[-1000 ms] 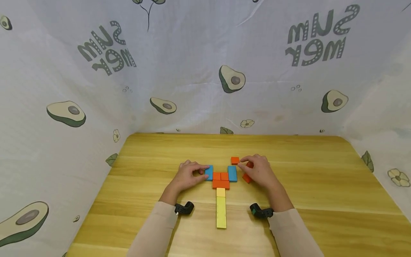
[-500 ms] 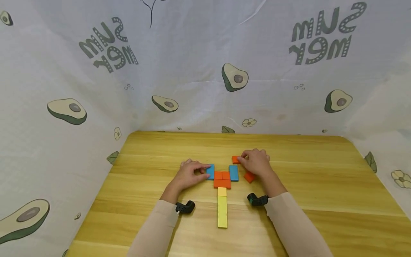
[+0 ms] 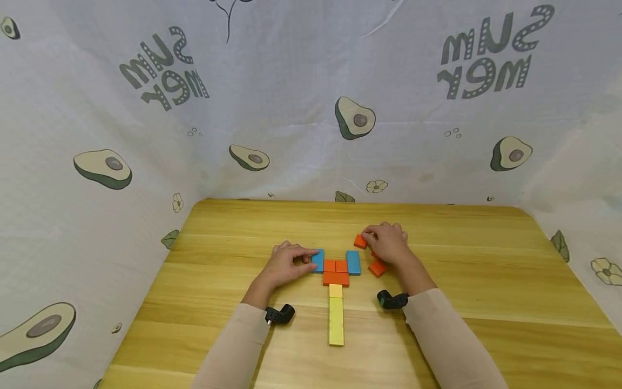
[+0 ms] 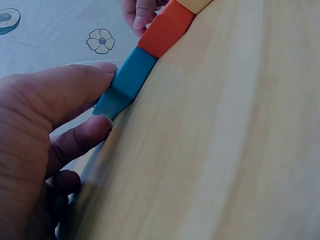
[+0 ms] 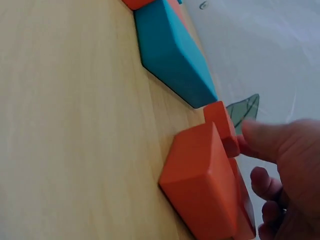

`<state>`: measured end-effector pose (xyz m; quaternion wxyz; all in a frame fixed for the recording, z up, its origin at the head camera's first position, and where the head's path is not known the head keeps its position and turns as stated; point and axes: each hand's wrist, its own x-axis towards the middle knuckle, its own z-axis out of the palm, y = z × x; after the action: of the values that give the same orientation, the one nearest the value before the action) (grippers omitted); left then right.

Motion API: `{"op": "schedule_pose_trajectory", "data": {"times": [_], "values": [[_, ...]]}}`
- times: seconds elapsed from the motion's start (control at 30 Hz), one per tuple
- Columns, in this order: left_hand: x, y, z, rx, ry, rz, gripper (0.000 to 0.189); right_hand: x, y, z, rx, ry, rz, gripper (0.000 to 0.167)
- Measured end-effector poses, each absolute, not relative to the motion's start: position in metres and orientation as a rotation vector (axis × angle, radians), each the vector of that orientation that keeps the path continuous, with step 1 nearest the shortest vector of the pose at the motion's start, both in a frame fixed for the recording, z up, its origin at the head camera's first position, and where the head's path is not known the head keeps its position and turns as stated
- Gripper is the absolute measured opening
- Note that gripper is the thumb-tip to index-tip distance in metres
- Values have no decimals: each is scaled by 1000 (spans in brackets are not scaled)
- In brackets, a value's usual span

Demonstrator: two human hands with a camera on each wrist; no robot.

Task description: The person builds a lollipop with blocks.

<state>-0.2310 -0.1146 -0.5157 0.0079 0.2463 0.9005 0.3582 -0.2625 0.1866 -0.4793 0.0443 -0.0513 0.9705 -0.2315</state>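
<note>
In the head view my left hand (image 3: 286,265) pinches the left blue block (image 3: 318,261) between thumb and forefinger, at its two ends. That block lies flat against several orange blocks (image 3: 336,278) in the middle. A second blue block (image 3: 353,262) stands on their right side. Below them, a small yellow block (image 3: 336,290) and a long yellow-green block (image 3: 336,321) form a straight stem. My right hand (image 3: 389,243) pinches a small orange block (image 3: 360,241), slightly turned, at its right corner. In the right wrist view this small orange block (image 5: 221,127) sits at the fingertips.
A loose orange block (image 3: 377,268) lies below my right hand, with another orange piece (image 3: 374,254) partly hidden under the fingers. The wooden table (image 3: 218,324) ends at a printed cloth (image 3: 291,135) behind. Black wrist cameras (image 3: 392,300) hang inward from both wrists.
My right hand has moved up and left onto the small orange block, which has turned and shifted slightly right. The left hand stays on its blue block.
</note>
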Motion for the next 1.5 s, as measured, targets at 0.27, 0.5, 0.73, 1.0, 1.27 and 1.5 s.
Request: {"op": "schedule_pose_trajectory", "data": {"times": [0.27,0.5,0.73,1.0,1.27,1.5], "values": [[-231,-115,-516,773,2823,1127,34,-257,193,-479,-193,2922,-735,43],[-231,-116,-517,755,2814,1128,35,-256,195,-484,-195,2931,-726,42],[-231,-116,-517,746,2818,1115,35,-255,195,-484,-232,2932,-762,40],[-230,-116,-517,759,2821,1120,35,-251,191,-480,-281,2916,-842,38],[-230,-116,-516,767,2815,1126,35,-246,177,-476,-369,2929,-849,37],[-231,-116,-515,759,2814,1100,36,-241,162,-475,-470,2944,-794,34]]}}
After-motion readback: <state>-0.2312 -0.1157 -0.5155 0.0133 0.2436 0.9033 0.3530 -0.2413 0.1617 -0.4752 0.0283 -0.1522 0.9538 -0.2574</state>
